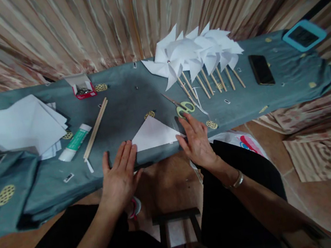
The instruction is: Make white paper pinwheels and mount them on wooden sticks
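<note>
The left hand (120, 177) and right hand (199, 144) contact opposite corners of the folded white paper triangle (154, 135), both grips apart.

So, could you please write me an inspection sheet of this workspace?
Surface: grey-green cloth with yellow prints, wrinkled at left.
Work items: white paper triangle at the near edge; white pinwheels beyond; paper sheets, green-and-white tube, wooden sticks and open red box at left.
Clutter: phone and blue-framed device at right.
Hands: left hand at the triangle's left corner; right hand at its right corner, close to the scissors, contact unclear.
Cables: nothing seen.
Surroundings: pleated curtain behind, tiled floor below.
</note>
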A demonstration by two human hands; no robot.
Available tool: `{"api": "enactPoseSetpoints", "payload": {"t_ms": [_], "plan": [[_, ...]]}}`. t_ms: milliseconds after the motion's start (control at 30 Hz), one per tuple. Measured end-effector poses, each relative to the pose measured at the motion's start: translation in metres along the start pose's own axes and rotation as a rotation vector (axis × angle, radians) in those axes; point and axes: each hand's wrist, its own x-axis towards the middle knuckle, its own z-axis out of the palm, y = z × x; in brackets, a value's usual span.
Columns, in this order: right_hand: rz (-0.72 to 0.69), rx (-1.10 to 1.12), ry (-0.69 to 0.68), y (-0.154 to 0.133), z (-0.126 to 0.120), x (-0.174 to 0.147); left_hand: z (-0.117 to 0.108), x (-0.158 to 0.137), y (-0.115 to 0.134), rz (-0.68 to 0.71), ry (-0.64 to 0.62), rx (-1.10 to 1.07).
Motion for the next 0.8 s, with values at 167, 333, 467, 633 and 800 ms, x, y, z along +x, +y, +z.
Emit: {"api": "enactPoseSetpoints", "payload": {"t_ms": [167,333,467,633,800], "plan": [[0.002,0.007,0.017,0.008,-0.002,-0.006,-0.004,-0.013,-0.007,-0.052,0.021,0.014],[0.022,0.045,0.027,0.016,-0.003,-0.009,-0.004,-0.019,-0.006,-0.08,0.047,-0.019],[0.045,0.135,0.032,0.021,-0.006,-0.005,-0.003,-0.021,-0.005,-0.105,0.071,-0.053],[0.028,0.214,-0.011,0.01,-0.01,0.005,-0.002,-0.02,-0.004,-0.102,0.091,-0.07],[0.029,0.252,-0.07,-0.001,-0.005,0.012,-0.003,-0.021,-0.004,-0.113,0.081,-0.049]]}}
